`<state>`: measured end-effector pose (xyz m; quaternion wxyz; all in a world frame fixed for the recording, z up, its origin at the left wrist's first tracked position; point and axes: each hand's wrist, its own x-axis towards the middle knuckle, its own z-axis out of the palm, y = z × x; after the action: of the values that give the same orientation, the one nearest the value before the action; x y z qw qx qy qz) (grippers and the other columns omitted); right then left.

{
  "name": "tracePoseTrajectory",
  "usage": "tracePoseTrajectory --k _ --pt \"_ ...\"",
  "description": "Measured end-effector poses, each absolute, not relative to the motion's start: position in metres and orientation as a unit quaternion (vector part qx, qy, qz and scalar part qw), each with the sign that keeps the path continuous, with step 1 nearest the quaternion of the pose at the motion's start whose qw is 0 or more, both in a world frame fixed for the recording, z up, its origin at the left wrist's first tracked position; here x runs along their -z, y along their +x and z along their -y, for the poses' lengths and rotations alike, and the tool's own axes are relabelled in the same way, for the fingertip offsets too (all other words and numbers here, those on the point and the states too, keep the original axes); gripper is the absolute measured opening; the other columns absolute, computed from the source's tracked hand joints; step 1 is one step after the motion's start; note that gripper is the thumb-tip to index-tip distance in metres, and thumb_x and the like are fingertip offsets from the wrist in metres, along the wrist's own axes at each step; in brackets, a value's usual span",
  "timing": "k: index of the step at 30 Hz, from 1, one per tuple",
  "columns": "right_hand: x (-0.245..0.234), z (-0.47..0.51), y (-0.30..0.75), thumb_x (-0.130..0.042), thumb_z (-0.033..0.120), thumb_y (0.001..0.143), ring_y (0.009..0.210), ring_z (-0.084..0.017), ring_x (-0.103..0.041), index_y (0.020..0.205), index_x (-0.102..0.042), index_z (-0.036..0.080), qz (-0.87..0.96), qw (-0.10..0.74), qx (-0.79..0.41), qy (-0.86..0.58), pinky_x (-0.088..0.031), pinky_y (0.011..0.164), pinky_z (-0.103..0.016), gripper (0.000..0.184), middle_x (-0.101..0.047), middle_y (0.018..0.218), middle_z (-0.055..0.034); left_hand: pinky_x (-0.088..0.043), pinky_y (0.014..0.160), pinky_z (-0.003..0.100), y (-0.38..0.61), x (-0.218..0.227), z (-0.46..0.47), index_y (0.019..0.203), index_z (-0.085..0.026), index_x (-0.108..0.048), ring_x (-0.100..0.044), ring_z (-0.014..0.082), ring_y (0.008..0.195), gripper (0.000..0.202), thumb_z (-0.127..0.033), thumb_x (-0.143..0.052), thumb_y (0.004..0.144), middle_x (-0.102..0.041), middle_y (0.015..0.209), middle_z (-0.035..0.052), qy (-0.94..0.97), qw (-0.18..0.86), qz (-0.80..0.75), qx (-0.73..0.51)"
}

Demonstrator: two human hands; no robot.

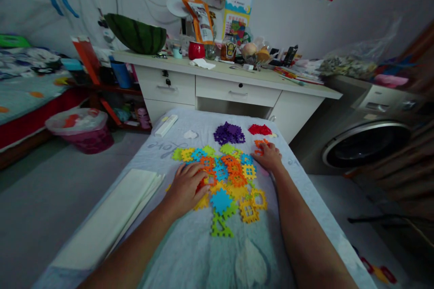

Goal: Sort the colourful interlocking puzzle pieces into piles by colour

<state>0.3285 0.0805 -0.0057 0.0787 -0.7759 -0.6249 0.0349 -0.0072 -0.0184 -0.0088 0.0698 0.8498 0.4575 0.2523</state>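
A heap of flat plastic interlocking tiles (233, 180) in orange, yellow, blue and green lies mixed on a table covered with a pale blue cloth (190, 244). My left hand (186, 187) rests palm down on the heap's left edge, fingers curled over orange pieces. My right hand (267, 156) lies at the heap's right side, fingertips on a small cluster of orange tiles (260, 144). A pile of purple tiles (229, 133) and a smaller pile of red tiles (259, 129) sit apart at the far end.
A folded white sheet (115, 212) lies on the table's left part, a white tube (166, 125) at its far left corner. Beyond stands a cluttered white desk (230, 81) with half a watermelon (135, 34). A washing machine (369, 140) is at right, a pink bin (81, 128) at left.
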Motion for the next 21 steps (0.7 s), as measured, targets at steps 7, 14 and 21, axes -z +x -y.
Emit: tracePoseTrajectory --k 7,14,21 --pt "-0.007 -0.072 0.338 -0.064 0.045 0.075 0.112 -0.035 -0.054 0.119 -0.063 0.022 0.612 0.065 -0.056 -0.786 -0.045 0.090 -0.045 0.049 -0.049 0.127 -0.0151 -0.035 0.103 0.050 -0.019 0.024 0.011 0.119 -0.026 -0.061 -0.048 0.0309 0.125 0.035 -0.036 -0.059 0.086 -0.058 0.133 0.0086 0.818 0.018 -0.522 -0.241" --pt "-0.011 -0.070 0.344 -0.063 0.020 0.072 0.095 -0.023 -0.061 0.111 -0.063 0.018 0.654 0.064 -0.089 -0.749 -0.046 0.083 -0.031 0.039 -0.056 0.113 -0.0129 -0.030 0.106 0.052 -0.018 0.022 0.014 0.127 -0.027 -0.055 -0.046 0.0314 0.126 0.041 -0.041 -0.056 0.088 -0.057 0.134 0.0088 0.791 0.005 -0.569 -0.225" --pt "-0.031 -0.067 0.340 -0.063 0.016 0.071 0.099 -0.021 -0.056 0.098 -0.063 0.017 0.719 0.147 -0.128 -0.668 -0.044 0.087 -0.032 0.026 -0.061 0.103 -0.0074 -0.032 0.104 0.051 -0.023 0.020 0.013 0.127 -0.025 -0.058 -0.046 0.0315 0.126 0.040 -0.042 -0.050 0.092 -0.057 0.134 0.0100 0.788 0.014 -0.574 -0.223"
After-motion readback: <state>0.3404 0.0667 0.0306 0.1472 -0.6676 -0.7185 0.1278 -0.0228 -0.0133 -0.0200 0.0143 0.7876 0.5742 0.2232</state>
